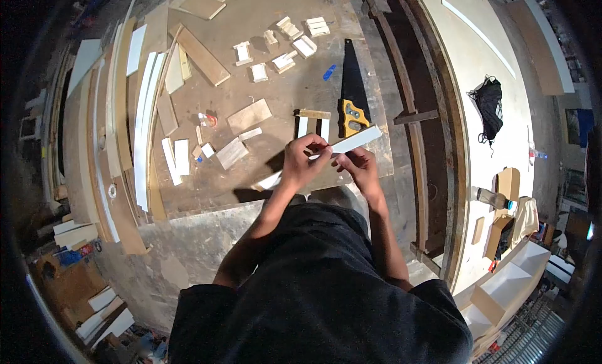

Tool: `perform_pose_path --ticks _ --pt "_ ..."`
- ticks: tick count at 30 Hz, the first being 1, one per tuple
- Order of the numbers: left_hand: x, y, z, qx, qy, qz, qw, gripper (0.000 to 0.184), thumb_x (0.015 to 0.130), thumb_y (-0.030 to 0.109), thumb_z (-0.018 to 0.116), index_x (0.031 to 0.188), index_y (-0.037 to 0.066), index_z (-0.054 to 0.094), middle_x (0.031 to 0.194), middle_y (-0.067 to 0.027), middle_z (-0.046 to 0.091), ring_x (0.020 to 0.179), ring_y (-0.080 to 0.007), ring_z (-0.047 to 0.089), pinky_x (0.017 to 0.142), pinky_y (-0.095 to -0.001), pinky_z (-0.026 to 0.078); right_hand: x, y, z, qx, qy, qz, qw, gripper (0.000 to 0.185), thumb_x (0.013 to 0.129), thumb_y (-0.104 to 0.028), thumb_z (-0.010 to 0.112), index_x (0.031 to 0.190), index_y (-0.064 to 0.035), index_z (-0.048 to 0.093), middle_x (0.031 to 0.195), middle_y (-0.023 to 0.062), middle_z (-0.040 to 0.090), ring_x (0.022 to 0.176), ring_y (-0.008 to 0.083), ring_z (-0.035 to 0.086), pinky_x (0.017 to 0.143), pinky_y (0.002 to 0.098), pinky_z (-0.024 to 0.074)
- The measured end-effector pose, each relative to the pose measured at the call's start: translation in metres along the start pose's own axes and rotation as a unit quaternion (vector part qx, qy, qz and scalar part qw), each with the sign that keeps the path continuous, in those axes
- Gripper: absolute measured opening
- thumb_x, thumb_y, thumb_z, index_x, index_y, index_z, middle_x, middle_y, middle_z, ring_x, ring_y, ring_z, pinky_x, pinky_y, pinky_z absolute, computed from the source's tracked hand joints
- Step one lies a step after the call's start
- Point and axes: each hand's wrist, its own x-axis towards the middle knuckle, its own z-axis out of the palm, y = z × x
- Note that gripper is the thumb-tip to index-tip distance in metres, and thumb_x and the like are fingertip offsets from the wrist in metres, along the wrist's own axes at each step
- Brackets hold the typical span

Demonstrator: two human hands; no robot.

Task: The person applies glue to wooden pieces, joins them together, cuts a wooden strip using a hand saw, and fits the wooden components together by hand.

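Observation:
A narrow white strip (357,140) slants up to the right between my hands. My left hand (305,160) is closed, with thumb and fingers pinching the strip near its lower left end. My right hand (359,168) is below the strip with its fingers curled together; whether it grips anything is too small to tell. Just beyond the strip are a small wooden frame with white legs (312,115) and a handsaw (355,113) with a yellow handle. Another white piece (269,181) lies left of my left hand, partly hidden.
Several small wooden blocks (284,62) lie at the far side of the worktable (200,198). Long boards and strips (145,126) are at the left, with loose wood pieces (249,115) nearer the middle. At the right, a white panel (461,44) bears a black cloth (489,107) and a bottle (492,198).

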Motion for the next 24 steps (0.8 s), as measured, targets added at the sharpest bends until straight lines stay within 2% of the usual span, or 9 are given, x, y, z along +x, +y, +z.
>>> perform_pose_path --ticks 3,5,7,10,15,17,21,22,24 --pt "0.002 0.022 0.032 -0.091 0.041 -0.07 0.993 0.016 0.089 0.015 0.074 0.09 0.001 0.065 0.075 -0.0026 0.07 0.07 -0.0089 0.067 0.064 -0.0251 0.052 -0.003 -0.013 -0.004 -0.052 0.0 -0.019 0.998 0.023 0.099 -0.015 0.071 0.116 -0.0002 0.07 0.096 0.0039 0.073 0.088 0.0097 0.067 0.076 0.0264 0.0534" --pt "0.011 0.029 0.056 -0.119 0.058 -0.062 0.989 0.014 0.091 0.013 0.072 0.091 0.001 0.064 0.076 -0.0012 0.067 0.07 -0.0064 0.063 0.062 -0.0237 0.05 -0.006 -0.022 -0.004 -0.057 0.056 -0.075 0.994 0.023 0.099 -0.014 0.07 0.117 0.0008 0.069 0.094 0.0023 0.073 0.086 0.0083 0.066 0.076 0.026 0.0531" --pt "0.021 0.038 0.076 -0.11 0.138 0.029 0.984 0.013 0.091 0.012 0.071 0.089 0.001 0.064 0.077 -0.0019 0.066 0.068 -0.0059 0.059 0.06 -0.0236 0.047 -0.005 -0.036 -0.007 -0.087 0.099 -0.093 0.987 0.021 0.1 -0.012 0.068 0.114 0.003 0.07 0.092 0.0057 0.073 0.083 0.0095 0.067 0.075 0.027 0.054" --pt "0.024 0.053 0.095 -0.126 0.155 0.037 0.979 0.01 0.092 0.009 0.069 0.091 0.002 0.063 0.079 -0.0017 0.065 0.067 -0.0064 0.057 0.06 -0.0238 0.047 -0.003 -0.065 -0.013 -0.193 0.14 -0.182 0.954 0.019 0.099 -0.009 0.064 0.107 0.0061 0.072 0.088 0.0124 0.073 0.08 0.0126 0.069 0.072 0.0279 0.0543" --pt "0.025 0.055 0.106 -0.128 0.176 0.039 0.975 0.011 0.095 0.011 0.069 0.095 0.001 0.064 0.08 -0.0025 0.066 0.067 -0.0082 0.061 0.061 -0.024 0.048 -0.008 -0.08 -0.012 -0.15 0.16 -0.19 0.957 0.019 0.099 -0.008 0.065 0.109 0.0057 0.072 0.09 0.0082 0.071 0.08 0.0125 0.068 0.071 0.0278 0.0539" --pt "0.018 0.055 0.107 -0.112 0.161 0.039 0.98 0.014 0.097 0.014 0.069 0.096 0.001 0.064 0.081 -0.003 0.067 0.07 -0.0088 0.063 0.062 -0.0242 0.049 -0.016 -0.085 -0.009 -0.116 0.198 -0.188 0.955 0.018 0.099 -0.007 0.065 0.111 0.0051 0.073 0.091 0.0061 0.069 0.081 0.0106 0.066 0.071 0.0262 0.0527" --pt "0.011 0.053 0.113 -0.192 0.13 -0.006 0.973 0.017 0.096 0.016 0.068 0.091 0.0 0.064 0.08 0.0012 0.063 0.069 -0.0055 0.053 0.061 -0.026 0.044 -0.023 -0.089 -0.011 -0.131 0.212 -0.143 0.958 0.02 0.101 -0.006 0.062 0.113 0.0079 0.072 0.095 0.0044 0.069 0.082 0.0097 0.062 0.07 0.0243 0.0484" --pt "0.009 0.052 0.112 -0.236 0.087 -0.053 0.966 0.016 0.098 0.016 0.067 0.095 0.001 0.064 0.083 -0.0013 0.066 0.073 -0.0074 0.059 0.064 -0.0265 0.048 -0.02 -0.085 -0.016 -0.159 0.225 -0.164 0.947 0.016 0.097 -0.005 0.065 0.104 0.0068 0.074 0.082 0.0106 0.068 0.07 0.0138 0.065 0.063 0.0301 0.0511" --pt "0.006 0.028 0.113 -0.234 0.012 -0.108 0.966 0.016 0.097 0.016 0.068 0.101 0.001 0.063 0.088 -0.0035 0.069 0.078 -0.0117 0.065 0.071 -0.0277 0.054 -0.019 -0.089 -0.04 -0.257 0.183 -0.168 0.934 0.016 0.095 -0.005 0.066 0.101 0.0069 0.074 0.077 0.0142 0.066 0.067 0.0168 0.065 0.061 0.0316 0.0499"
